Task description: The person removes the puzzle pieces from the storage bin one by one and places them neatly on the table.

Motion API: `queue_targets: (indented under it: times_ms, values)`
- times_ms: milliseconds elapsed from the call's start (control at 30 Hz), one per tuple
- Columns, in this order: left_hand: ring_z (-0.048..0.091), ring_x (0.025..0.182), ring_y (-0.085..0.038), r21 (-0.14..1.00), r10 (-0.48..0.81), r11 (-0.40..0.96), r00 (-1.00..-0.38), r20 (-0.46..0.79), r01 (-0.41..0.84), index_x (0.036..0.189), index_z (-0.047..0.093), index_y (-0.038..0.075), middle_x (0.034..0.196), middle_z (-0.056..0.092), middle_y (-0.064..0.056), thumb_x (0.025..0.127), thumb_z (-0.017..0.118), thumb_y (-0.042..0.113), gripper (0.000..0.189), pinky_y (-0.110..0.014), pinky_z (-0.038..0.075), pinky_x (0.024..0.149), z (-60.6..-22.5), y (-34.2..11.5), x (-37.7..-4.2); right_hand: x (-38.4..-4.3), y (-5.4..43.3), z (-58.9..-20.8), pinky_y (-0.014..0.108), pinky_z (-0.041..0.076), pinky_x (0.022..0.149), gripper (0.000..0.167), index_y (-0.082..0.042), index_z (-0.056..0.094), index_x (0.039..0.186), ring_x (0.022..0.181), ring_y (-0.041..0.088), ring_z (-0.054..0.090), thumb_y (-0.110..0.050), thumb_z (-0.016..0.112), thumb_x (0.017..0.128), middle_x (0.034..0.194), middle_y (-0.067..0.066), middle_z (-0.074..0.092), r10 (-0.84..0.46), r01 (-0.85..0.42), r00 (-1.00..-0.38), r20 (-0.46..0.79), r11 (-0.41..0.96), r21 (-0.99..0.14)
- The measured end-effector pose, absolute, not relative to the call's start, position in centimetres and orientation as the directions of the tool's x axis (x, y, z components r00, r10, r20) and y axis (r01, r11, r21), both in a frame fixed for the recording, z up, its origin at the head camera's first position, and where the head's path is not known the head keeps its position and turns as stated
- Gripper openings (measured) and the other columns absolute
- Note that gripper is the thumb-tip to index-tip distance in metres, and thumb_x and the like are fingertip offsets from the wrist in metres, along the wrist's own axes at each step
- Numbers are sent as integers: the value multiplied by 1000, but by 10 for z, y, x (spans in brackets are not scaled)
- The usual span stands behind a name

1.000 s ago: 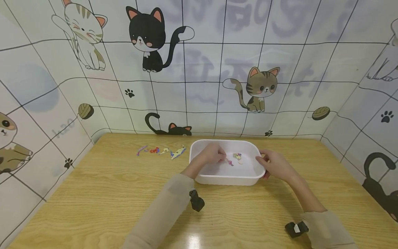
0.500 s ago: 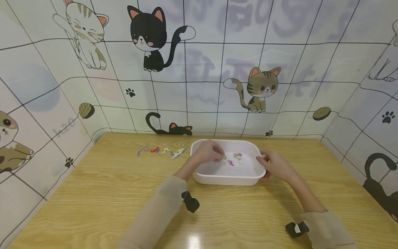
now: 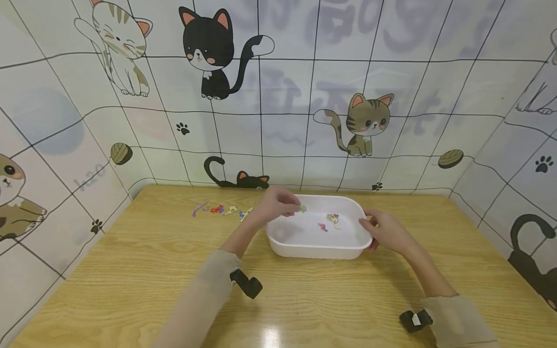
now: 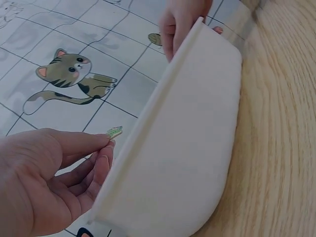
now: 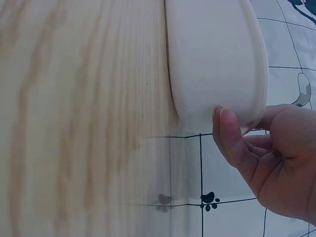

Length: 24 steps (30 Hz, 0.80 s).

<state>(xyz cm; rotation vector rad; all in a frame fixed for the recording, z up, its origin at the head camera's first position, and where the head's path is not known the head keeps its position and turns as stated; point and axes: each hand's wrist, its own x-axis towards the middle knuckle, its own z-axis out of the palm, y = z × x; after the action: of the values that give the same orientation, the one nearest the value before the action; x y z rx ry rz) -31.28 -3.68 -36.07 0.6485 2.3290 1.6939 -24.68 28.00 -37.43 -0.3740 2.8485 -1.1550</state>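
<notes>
My left hand [image 3: 274, 207] is above the left rim of a white plastic tray [image 3: 319, 252]. Between thumb and fingertips it pinches a small flat green piece [image 4: 114, 132] with a patterned face, its kind unclear. My right hand [image 3: 388, 233] grips the tray's right end, thumb at the rim; in the right wrist view its fingers [image 5: 228, 129] press against the outer wall. Inside the tray lie a small pink piece [image 3: 322, 226] and a multicoloured cluster [image 3: 333, 218], too small to make out.
Left of the tray, on the wooden table [image 3: 143, 270], a row holds a purple strip [image 3: 199, 209], a red piece [image 3: 216, 209], a pale yellow piece [image 3: 231, 210] and a yellow-and-blue piece [image 3: 245, 215] partly behind my left hand. A cat-patterned sheet [image 3: 287, 135] surrounds the table's back and sides.
My left hand has risen out of the tray and moved left with the green piece, now partly covering the yellow-and-blue piece. My right hand and the tray have stayed in place.
</notes>
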Motion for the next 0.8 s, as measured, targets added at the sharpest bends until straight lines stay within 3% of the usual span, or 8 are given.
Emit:
queue_targets:
  times_ms: [233, 433, 633, 800]
  values:
    - [69, 79, -23, 951, 358, 234, -928, 107, 200, 101, 71, -2, 88, 72, -10, 91, 74, 6, 13, -39, 59, 80, -357, -60, -307, -247, 279, -374, 39, 57, 50, 44, 18, 42, 137, 52, 22, 66, -8, 54, 104, 85, 17, 65, -238, -205, -970, 48, 695, -689]
    - [67, 79, -18, 955, 325, 223, -939, 115, 195, 101, 71, -2, 91, 71, -9, 90, 74, 7, 14, -35, 59, 79, -361, -82, -302, -246, 278, -375, 38, 57, 52, 46, 18, 41, 139, 53, 21, 66, -10, 54, 104, 87, 18, 66, -232, -195, -972, 36, 710, -677]
    - [65, 85, -22, 961, 298, 204, -947, 123, 189, 108, 70, -3, 94, 70, -9, 91, 74, 9, 21, -43, 57, 86, -365, -104, -296, -246, 278, -376, 38, 57, 52, 45, 17, 42, 139, 53, 21, 66, -10, 54, 104, 88, 19, 66, -230, -192, -973, 35, 710, -678]
    - [63, 80, -20, 961, 277, 217, -955, 108, 171, 107, 70, -4, 88, 69, -6, 92, 73, 9, 21, -37, 54, 79, -370, -120, -292, -245, 278, -375, 38, 57, 51, 46, 17, 41, 139, 53, 21, 66, -10, 53, 104, 88, 19, 65, -229, -190, -973, 34, 706, -682]
